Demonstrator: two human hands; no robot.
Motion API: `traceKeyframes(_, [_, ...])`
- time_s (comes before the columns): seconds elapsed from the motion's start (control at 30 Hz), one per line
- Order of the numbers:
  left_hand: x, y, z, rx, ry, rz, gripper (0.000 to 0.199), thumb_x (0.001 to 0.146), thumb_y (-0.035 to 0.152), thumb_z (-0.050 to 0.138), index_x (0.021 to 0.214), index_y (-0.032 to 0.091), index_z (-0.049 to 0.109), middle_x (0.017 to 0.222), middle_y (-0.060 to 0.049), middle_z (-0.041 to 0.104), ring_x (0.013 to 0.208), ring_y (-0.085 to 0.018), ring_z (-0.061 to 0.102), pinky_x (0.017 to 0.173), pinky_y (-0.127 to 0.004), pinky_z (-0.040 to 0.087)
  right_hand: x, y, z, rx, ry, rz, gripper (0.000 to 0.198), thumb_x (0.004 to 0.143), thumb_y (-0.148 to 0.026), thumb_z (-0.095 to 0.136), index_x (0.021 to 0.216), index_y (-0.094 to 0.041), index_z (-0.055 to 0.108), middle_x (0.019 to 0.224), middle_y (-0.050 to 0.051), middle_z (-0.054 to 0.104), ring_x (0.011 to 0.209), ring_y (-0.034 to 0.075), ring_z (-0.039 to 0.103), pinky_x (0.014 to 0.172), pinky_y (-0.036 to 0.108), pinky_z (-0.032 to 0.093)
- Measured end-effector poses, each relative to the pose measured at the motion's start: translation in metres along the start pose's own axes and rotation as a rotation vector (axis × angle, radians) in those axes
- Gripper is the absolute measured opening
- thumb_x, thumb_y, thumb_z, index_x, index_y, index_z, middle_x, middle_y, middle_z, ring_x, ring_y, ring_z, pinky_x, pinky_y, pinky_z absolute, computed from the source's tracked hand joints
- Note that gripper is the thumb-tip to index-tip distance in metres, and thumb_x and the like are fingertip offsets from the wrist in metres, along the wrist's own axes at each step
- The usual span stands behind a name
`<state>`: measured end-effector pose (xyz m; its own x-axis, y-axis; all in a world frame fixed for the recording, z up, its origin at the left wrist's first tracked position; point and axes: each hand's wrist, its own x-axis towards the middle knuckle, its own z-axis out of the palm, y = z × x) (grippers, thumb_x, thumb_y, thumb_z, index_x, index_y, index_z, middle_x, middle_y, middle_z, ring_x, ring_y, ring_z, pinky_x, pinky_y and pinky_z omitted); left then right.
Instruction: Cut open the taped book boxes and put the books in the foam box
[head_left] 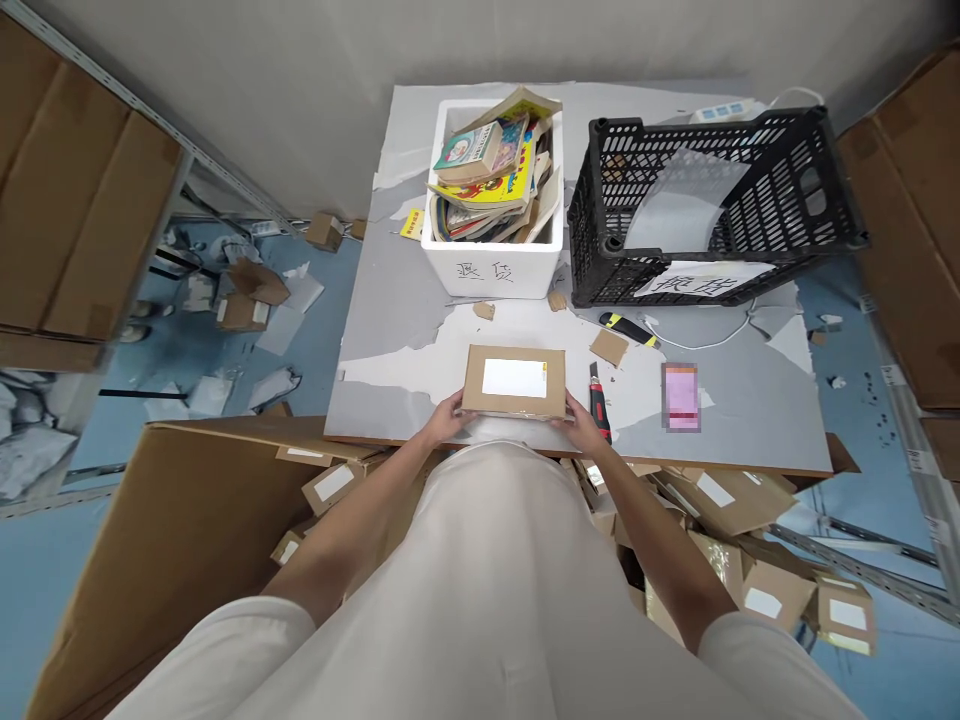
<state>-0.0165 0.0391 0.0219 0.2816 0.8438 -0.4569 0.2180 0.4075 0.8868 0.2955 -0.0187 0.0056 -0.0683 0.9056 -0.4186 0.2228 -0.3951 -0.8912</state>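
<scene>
A brown cardboard box [474, 392] with a white label [514, 378] on top is held between my two hands near the table's front edge. At its left end my left hand [448, 416] grips the lower corner. My right hand [582, 424] clasps the opposite end, its fingers partly hidden by the box. Just right of that hand lies a red and black utility knife [598, 402]. A yellow and black utility knife [628, 329] rests farther back, beside a small cardboard scrap [609, 347].
Behind stand a white foam box [491, 270] full of books and a black plastic crate [592, 235] with paper inside. A blurred pink item [681, 397] lies at right. Cardboard boxes [765, 590] crowd below the table; a large open carton [172, 540] stands left.
</scene>
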Motion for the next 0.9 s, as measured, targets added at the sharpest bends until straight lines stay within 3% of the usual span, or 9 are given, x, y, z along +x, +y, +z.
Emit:
traceKeyframes(0.23, [-0.015, 0.021, -0.002, 0.086, 0.124, 0.015, 0.053, 0.073, 0.051, 0.067, 0.115, 0.019, 0.063, 0.116, -0.011, 0.063, 0.108, -0.026, 0.058, 0.094, -0.040, 0.046, -0.008, -0.024, -0.009, -0.222, 0.060, -0.085, 0.051, 0.084, -0.043, 0.054, 0.133, -0.027, 0.051, 0.111, 0.007, 0.060, 0.093, 0.020, 0.060, 0.085, 0.037, 0.050])
traceKeyframes(0.37, [-0.010, 0.027, 0.000, 0.207, 0.189, 0.023, 0.053, 0.069, 0.050, 0.070, 0.112, 0.020, 0.064, 0.112, -0.009, 0.059, 0.101, -0.023, 0.057, 0.089, -0.037, 0.047, -0.006, -0.049, -0.007, -0.480, 0.110, -0.061, 0.045, 0.092, -0.046, 0.039, 0.124, -0.020, 0.057, 0.097, 0.008, 0.063, 0.085, 0.020, 0.059, 0.079, 0.033, 0.046])
traceKeyframes(0.57, [0.003, 0.031, 0.004, 0.313, 0.258, 0.018, 0.047, 0.071, 0.048, 0.069, 0.108, 0.021, 0.067, 0.099, -0.006, 0.058, 0.092, -0.020, 0.055, 0.089, -0.036, 0.045, 0.008, -0.069, -0.002, -0.629, 0.192, 0.040, 0.053, 0.096, -0.048, 0.024, 0.106, -0.016, 0.065, 0.099, 0.013, 0.067, 0.092, 0.023, 0.060, 0.077, 0.029, 0.041])
traceKeyframes(0.8, [0.014, 0.034, 0.013, 0.146, 0.296, 0.021, 0.046, 0.072, 0.049, 0.067, 0.103, 0.015, 0.067, 0.094, -0.009, 0.065, 0.090, -0.021, 0.059, 0.082, -0.033, 0.047, 0.018, -0.057, -0.009, -0.546, 0.175, -0.006, 0.055, 0.098, -0.043, 0.016, 0.118, -0.019, 0.061, 0.107, 0.010, 0.067, 0.102, 0.021, 0.059, 0.084, 0.029, 0.042])
traceKeyframes(0.9, [0.016, 0.033, 0.015, 0.142, 0.288, 0.039, 0.049, 0.073, 0.050, 0.066, 0.106, 0.013, 0.065, 0.095, -0.010, 0.065, 0.091, -0.022, 0.059, 0.082, -0.035, 0.048, 0.012, -0.039, -0.018, -0.598, 0.253, 0.070, 0.052, 0.098, -0.042, 0.019, 0.125, -0.015, 0.055, 0.116, 0.012, 0.063, 0.107, 0.023, 0.055, 0.089, 0.032, 0.042])
